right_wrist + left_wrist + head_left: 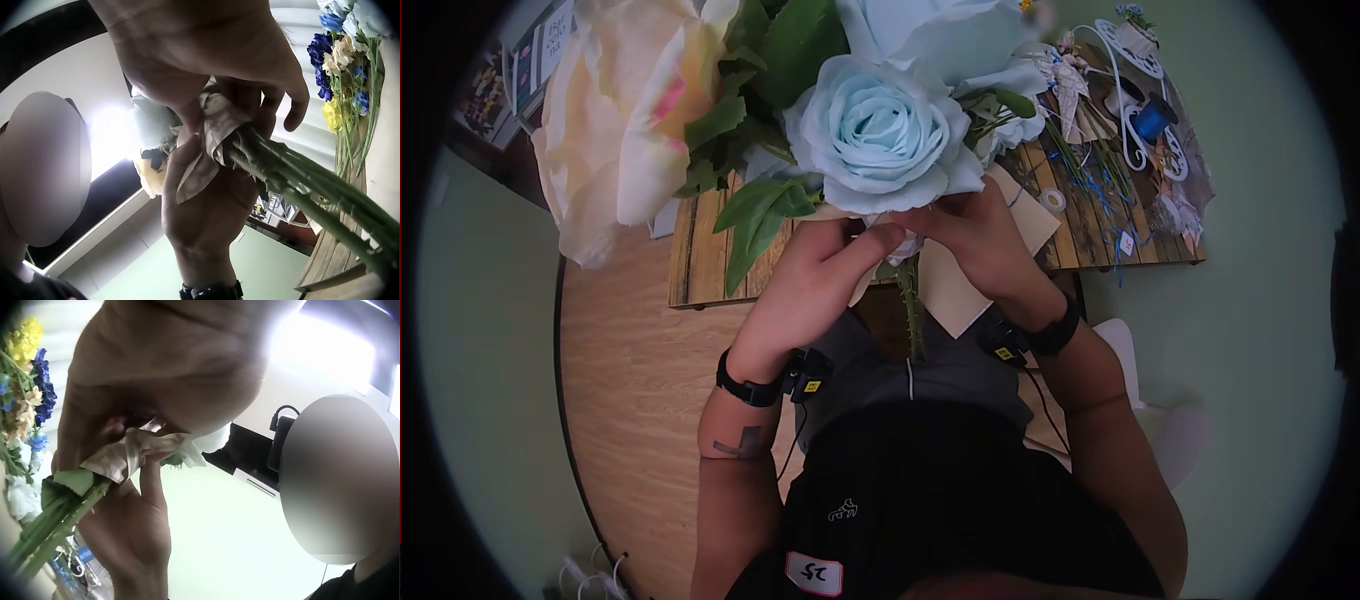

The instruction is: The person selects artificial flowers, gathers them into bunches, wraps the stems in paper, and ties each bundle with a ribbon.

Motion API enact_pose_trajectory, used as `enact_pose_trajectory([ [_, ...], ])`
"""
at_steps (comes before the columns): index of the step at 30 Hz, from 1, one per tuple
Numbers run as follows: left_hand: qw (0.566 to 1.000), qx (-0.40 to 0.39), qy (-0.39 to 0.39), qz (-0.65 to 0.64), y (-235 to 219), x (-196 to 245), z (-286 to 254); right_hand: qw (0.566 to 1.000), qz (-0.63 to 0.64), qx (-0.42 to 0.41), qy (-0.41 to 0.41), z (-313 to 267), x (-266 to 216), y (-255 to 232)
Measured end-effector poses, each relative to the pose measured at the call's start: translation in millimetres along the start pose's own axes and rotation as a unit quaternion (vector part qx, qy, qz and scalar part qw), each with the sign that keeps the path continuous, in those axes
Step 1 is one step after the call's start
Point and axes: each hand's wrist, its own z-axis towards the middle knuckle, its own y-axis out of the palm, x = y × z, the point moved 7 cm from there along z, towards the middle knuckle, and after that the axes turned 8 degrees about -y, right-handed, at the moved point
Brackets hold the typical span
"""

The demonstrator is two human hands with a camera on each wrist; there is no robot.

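Both hands meet at the neck of an artificial bouquet, just under a pale blue rose (880, 135). A large cream flower (625, 130) and green leaves spread to its left. A whitish satin ribbon (219, 128) wraps the green thorny stems (300, 181), which stick out below it. My left hand (805, 285) holds the wrapped stems, its thumb lying over the ribbon. From the other side, my right hand (980, 240) pinches the ribbon between thumb and fingers, as the right wrist view shows. A loose ribbon end hangs over the left palm there. The blooms partly hide the fingertips in the head view.
Beyond the hands stands a wooden slatted table (710, 250) with beige paper (955, 290) at its near edge. On its right are a tape roll (1053, 200), a blue ribbon spool (1152, 120), a white scrolled metal stand (1135, 55) and loose flower stems. A white chair (1120, 350) stands at right.
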Motion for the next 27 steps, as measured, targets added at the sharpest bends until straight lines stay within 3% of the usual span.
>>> enact_pose_trajectory([
  [2, 0.990, 0.016, -0.055, 0.129, -4, 0, -1, 1.000, -0.003, 0.012, -0.003, 0, 3, -6],
  [3, 0.990, 0.015, -0.056, 0.129, -2, -3, 0, 1.000, -0.005, 0.022, -0.006, 0, 4, -9],
  [5, 0.970, 0.151, 0.073, 0.175, -10, 7, -3, 0.999, 0.008, 0.044, -0.025, 0, 6, -7],
  [6, 0.970, 0.149, 0.073, 0.175, -8, 4, -2, 0.997, 0.020, 0.065, -0.043, 0, 6, -6],
  [8, 0.949, 0.220, 0.168, 0.155, -11, 11, -9, 0.995, 0.050, 0.074, -0.049, 0, 16, -2],
  [12, 0.953, 0.212, 0.187, 0.104, -5, 6, -9, 0.984, 0.154, 0.089, -0.031, -6, 19, 3],
  [18, 0.960, 0.183, 0.207, 0.046, -3, 4, -11, 0.977, 0.202, 0.065, -0.033, -6, 14, 11],
  [22, 0.979, 0.147, 0.140, -0.036, -2, -3, -11, 0.967, 0.230, 0.107, -0.016, -7, 16, 12],
  [23, 0.980, 0.135, 0.116, -0.086, -1, -7, -10, 0.964, 0.244, 0.101, -0.004, -7, 17, 12],
  [27, 0.985, 0.135, 0.081, -0.070, -2, -11, -11, 0.959, 0.280, 0.043, 0.002, -8, 14, 10],
])
